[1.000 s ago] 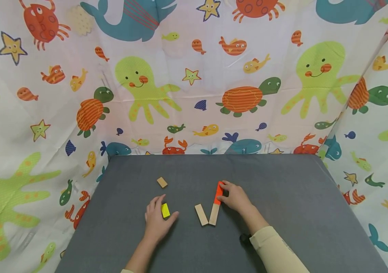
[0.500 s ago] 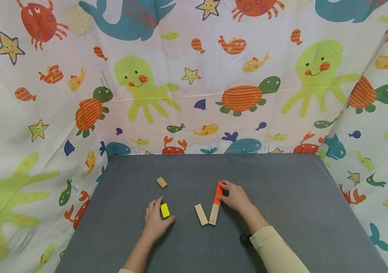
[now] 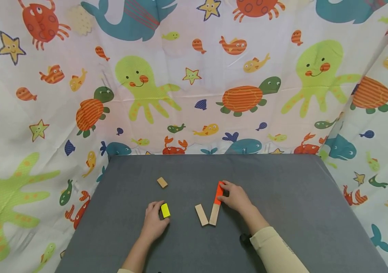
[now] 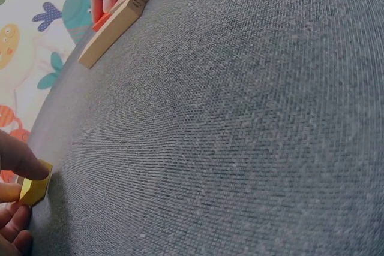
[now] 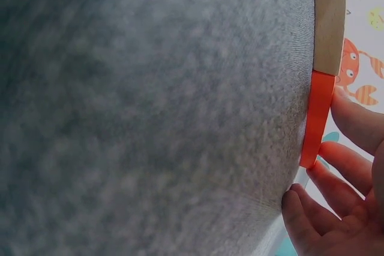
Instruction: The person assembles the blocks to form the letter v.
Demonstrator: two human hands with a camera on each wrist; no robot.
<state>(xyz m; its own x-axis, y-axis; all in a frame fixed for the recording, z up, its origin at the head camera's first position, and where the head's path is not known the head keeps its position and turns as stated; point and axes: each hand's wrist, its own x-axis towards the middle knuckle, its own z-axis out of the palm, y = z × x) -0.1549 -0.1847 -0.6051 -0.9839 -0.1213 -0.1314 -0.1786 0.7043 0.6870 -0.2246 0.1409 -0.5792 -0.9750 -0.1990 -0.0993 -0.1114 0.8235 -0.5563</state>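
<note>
My left hand (image 3: 154,220) pinches a small yellow block (image 3: 165,210) on the table, thumb at its near end and fingers at its far side. In the left wrist view the yellow block (image 4: 36,185) sits between thumb and fingertips. My right hand (image 3: 236,198) holds a long orange block (image 3: 218,192) with thumb and fingertips. In the right wrist view the orange block (image 5: 318,118) meets a plain wooden block (image 5: 330,22) end to end. That wooden block (image 3: 214,215) and another wooden block (image 3: 201,215) form a V, their near ends close together.
A small wooden block (image 3: 162,182) lies alone beyond my left hand. The grey table (image 3: 276,178) ends at a curtain (image 3: 194,87) printed with sea animals. A dark round object (image 3: 245,239) shows by the right sleeve (image 3: 277,248).
The left hand's thumb and fingers have closed in on the yellow block, which stays about where it was. The right hand and the orange block have not moved.
</note>
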